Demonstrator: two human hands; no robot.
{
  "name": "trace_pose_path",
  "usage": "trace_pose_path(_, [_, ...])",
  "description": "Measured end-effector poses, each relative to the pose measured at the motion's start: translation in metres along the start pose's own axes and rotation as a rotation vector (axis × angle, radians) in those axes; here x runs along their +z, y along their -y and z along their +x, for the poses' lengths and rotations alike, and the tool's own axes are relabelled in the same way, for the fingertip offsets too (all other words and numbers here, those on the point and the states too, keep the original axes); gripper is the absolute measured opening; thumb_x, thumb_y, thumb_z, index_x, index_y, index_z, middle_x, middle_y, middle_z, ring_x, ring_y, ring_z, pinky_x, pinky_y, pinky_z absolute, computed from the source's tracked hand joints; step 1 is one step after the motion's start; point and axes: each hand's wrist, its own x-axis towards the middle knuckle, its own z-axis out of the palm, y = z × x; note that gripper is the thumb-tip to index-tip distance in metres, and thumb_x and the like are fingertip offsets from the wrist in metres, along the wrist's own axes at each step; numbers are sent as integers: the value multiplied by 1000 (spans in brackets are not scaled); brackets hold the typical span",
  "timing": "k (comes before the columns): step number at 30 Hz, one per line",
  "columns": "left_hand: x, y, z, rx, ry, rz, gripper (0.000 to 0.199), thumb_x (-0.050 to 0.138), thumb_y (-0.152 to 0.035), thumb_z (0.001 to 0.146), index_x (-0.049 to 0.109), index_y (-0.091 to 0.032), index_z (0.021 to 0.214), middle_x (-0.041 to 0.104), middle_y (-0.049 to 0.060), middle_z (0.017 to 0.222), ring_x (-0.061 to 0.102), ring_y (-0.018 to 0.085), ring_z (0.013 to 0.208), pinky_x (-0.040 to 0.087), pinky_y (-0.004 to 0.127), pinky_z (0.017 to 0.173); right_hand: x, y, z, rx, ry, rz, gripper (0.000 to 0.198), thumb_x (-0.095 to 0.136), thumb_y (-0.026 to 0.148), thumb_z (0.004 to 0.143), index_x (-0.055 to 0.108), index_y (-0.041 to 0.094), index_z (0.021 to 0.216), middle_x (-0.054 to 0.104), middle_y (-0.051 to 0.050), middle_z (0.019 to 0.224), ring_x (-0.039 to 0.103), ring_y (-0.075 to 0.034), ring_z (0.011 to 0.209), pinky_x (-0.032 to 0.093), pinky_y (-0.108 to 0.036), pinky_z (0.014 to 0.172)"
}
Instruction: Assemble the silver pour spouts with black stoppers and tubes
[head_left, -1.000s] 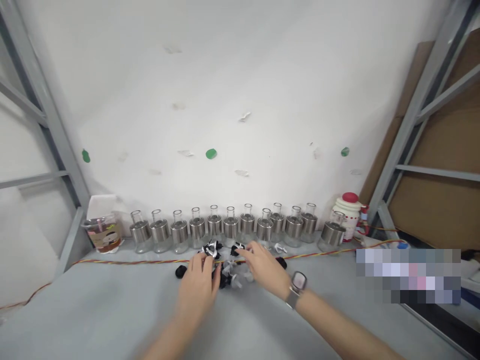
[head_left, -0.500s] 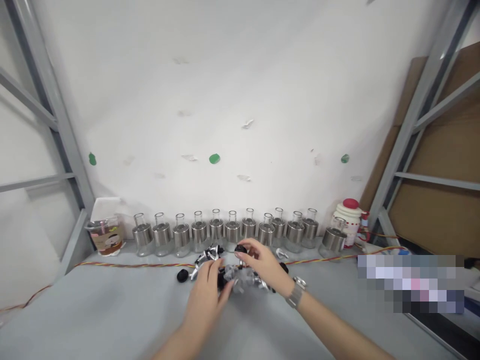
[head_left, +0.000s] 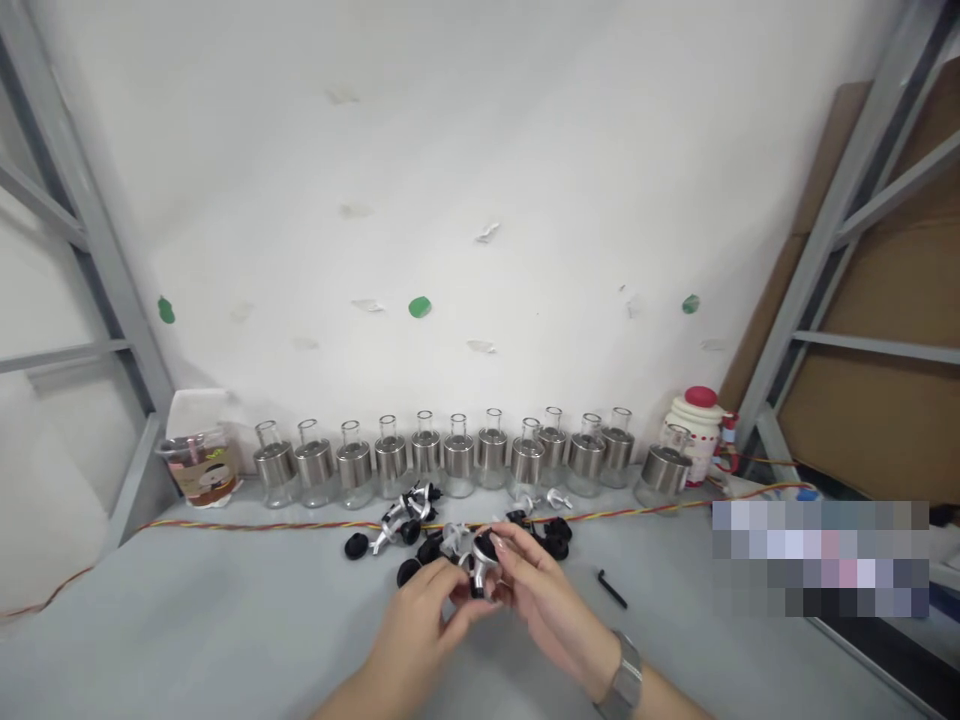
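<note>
Both my hands meet low in the middle, around a silver and black bottle pourer (head_left: pixel 484 560). My right hand (head_left: pixel 551 600) grips its black upper end and side, fingers curled round it. From the left, my left hand (head_left: pixel 427 620) pinches at its lower end, thumb and fingers closed; some fingertips are hidden. Just behind my hands lies a loose heap of silver pourer parts (head_left: pixel 409 510), clear plastic pieces (head_left: pixel 454 538) and black caps (head_left: pixel 356 545). More black caps (head_left: pixel 556 535) lie to the right of the heap.
Several glass bottles (head_left: pixel 391 456) with steel sleeves line the wall. A drink cup (head_left: pixel 201 470) stands at left, a white jar with a red lid (head_left: pixel 694 430) at right. A twisted red-yellow wire (head_left: pixel 277 525) crosses the grey table (head_left: pixel 187 620). A black hex key (head_left: pixel 613 590) lies at right.
My hands have come together and nearer to me, out of the heap, with the pourer now between them. The black hex key, previously hidden by my right arm, is now visible.
</note>
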Motion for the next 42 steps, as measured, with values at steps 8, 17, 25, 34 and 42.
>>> trace_pose_path(8, [10,8,1,-163,-78,-290,22,48,-21,76,55,-19,97,60,4,88,57,16,73,45,23,55,-6,-2,4,-229,14,-495,18,61,31,73,63,22,90,59,-2,86,54,-14,72,41,-25,63])
trace_pose_path(17, [13,8,-3,-136,-69,-303,24,45,-14,73,51,-19,96,59,5,90,57,17,79,45,27,65,2,-6,-6,-346,-18,-788,23,59,24,75,56,22,98,55,-2,87,53,-16,80,43,-27,73])
trace_pose_path(25, [5,13,1,12,-72,-172,25,39,-10,78,51,-20,97,55,5,91,55,17,83,44,30,74,1,2,-15,-368,25,-1207,45,59,27,75,43,24,117,53,-5,107,48,-21,99,37,-34,88])
trace_pose_path(34, [4,16,2,41,2,-35,36,30,-9,80,52,-22,106,51,6,89,54,15,80,47,29,72,-3,-11,-14,-340,74,-1257,46,53,22,79,40,23,123,54,-6,115,47,-22,105,34,-36,92])
trace_pose_path(42, [5,13,0,41,4,-50,36,31,-8,79,51,-24,104,51,6,95,55,15,86,47,29,77,-1,-10,-14,-339,35,-1188,34,55,24,78,50,23,112,59,-7,107,51,-25,100,35,-39,89])
